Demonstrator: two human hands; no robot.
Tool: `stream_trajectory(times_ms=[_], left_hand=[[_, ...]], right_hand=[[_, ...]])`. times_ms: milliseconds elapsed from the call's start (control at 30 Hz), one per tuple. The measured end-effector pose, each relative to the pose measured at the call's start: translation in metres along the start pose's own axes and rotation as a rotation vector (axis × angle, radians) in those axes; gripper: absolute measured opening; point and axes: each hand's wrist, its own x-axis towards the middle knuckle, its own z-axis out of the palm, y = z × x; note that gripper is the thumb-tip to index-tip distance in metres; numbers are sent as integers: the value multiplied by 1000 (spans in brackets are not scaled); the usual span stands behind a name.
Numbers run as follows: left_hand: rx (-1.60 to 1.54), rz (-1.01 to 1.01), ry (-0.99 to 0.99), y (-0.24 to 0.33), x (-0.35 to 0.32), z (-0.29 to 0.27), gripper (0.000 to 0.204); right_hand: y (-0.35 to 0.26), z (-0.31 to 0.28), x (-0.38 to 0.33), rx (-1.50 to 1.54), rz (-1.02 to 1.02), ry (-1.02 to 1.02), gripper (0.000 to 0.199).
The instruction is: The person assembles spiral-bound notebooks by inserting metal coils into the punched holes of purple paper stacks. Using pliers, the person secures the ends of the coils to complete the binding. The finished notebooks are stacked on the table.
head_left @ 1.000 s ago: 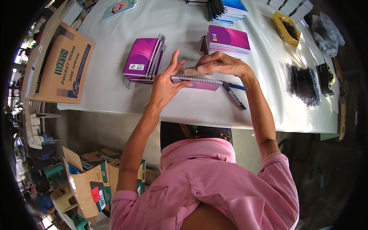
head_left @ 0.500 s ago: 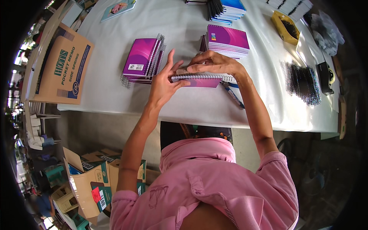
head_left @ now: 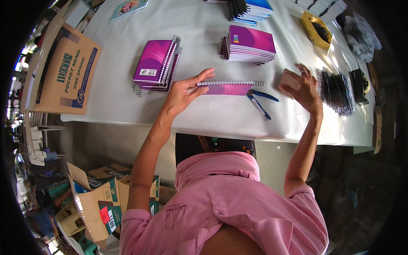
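My left hand (head_left: 185, 94) grips the left end of a small purple notebook (head_left: 231, 89), thumb on the near side and fingers behind. Its wire coil (head_left: 260, 83) runs along the top edge and sticks out past the right end. My right hand (head_left: 305, 88), slightly blurred, has a flat pinkish-tan block (head_left: 290, 80) between thumb and fingers. That hand is just left of a pile of loose dark wire coils (head_left: 335, 91). Blue-handled pliers (head_left: 260, 104) lie spread on the white table, by the notebook's right end.
Left is a stack of purple notebooks with coils (head_left: 155, 63); farther back, another purple stack (head_left: 251, 44) and blue notebooks (head_left: 253, 10). A yellow tray (head_left: 315, 29), a tape dispenser (head_left: 360, 87) and a large carton (head_left: 68, 72) flank the table (head_left: 106, 102).
My right hand has moved right, away from the notebook, carrying the tan block toward the loose coils. My left hand keeps its grip on the notebook, fingers now closer together. The pliers are uncovered.
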Motion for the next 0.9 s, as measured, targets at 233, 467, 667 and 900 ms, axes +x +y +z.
stream_trajectory(times_ms=[233,467,667,900], left_hand=[[-76,83,-50,-12,-2,-4,49],[49,20,-74,-4,-2,-5,48],[214,10,104,18,2,4,46],[1045,507,453,12,1,30,55]], right_hand=[[-151,-5,28,606,-281,138,27],[-157,8,29,496,-348,226,11],[-128,-5,-12,521,-1,259,9],[-106,45,-61,280,84,128,46]])
